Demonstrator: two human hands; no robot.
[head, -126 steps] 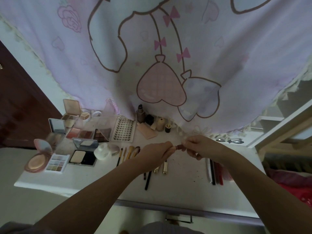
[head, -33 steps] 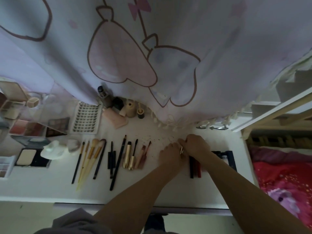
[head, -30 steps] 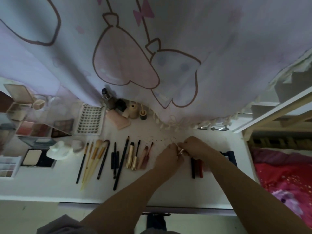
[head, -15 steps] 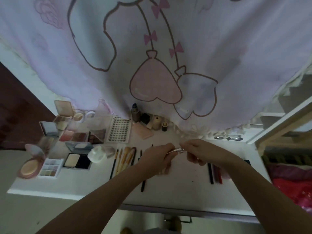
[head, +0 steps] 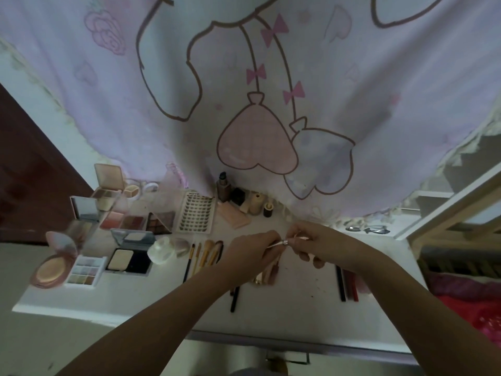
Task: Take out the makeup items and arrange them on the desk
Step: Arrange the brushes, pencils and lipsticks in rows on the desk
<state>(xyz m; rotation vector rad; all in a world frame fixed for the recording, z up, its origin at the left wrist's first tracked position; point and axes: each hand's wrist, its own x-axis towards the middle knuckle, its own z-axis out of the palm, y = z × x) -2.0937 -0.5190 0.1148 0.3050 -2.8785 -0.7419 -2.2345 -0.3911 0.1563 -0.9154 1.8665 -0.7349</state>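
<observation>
Both hands are raised a little over the middle of the white desk (head: 298, 316), close together. The left hand (head: 252, 251) pinches the thin end of a slim silver-and-pink cosmetic stick (head: 283, 242) with curled fingers, and the right hand (head: 317, 241) grips the other, pink end of it. The stick lies almost level between the two hands, at the centre of the frame.

Under the left hand there is a row of makeup brushes with yellow wooden handles (head: 203, 257) and some dark pencils (head: 234, 298), lying side by side on the desk. Below the right hand, towards the right of the frame, a few black and red pencils (head: 348, 284) lie parallel.

At the left of the frame several open items stand near each other: a round pink compact with powder (head: 50, 272), a small white palette with pastel squares (head: 84, 272), a black case with beige powder (head: 128, 263) and a palette with blush colours (head: 122, 219). A white card of false eyelashes (head: 195, 214) lies further back, and beside it, at the back edge of the desk, a brown foundation bottle (head: 223, 187) stands upright.

A large lilac curtain with pink heart balloons (head: 257, 104) hangs over the back of the desk and fills the upper part of the frame.
</observation>
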